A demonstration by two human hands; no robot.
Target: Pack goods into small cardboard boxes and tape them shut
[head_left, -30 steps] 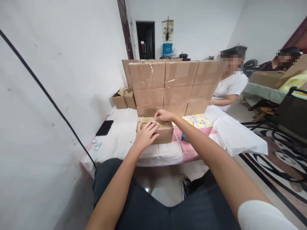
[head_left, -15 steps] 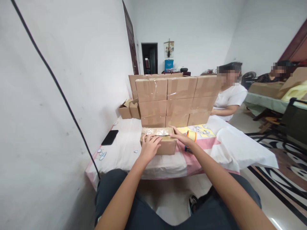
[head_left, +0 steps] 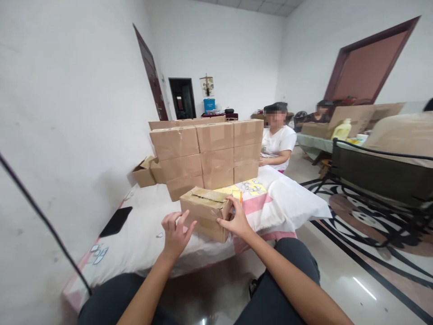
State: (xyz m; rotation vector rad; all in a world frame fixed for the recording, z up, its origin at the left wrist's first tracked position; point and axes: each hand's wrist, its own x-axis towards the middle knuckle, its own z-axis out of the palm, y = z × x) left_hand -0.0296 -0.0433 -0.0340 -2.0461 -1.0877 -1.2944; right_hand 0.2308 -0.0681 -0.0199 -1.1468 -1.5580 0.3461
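Right hand (head_left: 238, 220) clamps the carton's end (head_left: 219, 212); left hand (head_left: 175, 231) is spread, contact unclear; orange object (head_left: 241, 197) partly hidden.

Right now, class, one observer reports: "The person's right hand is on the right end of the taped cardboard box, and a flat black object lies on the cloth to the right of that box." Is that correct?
Not quite: the head view shows the flat black object on the cloth to the left of the taped cardboard box.
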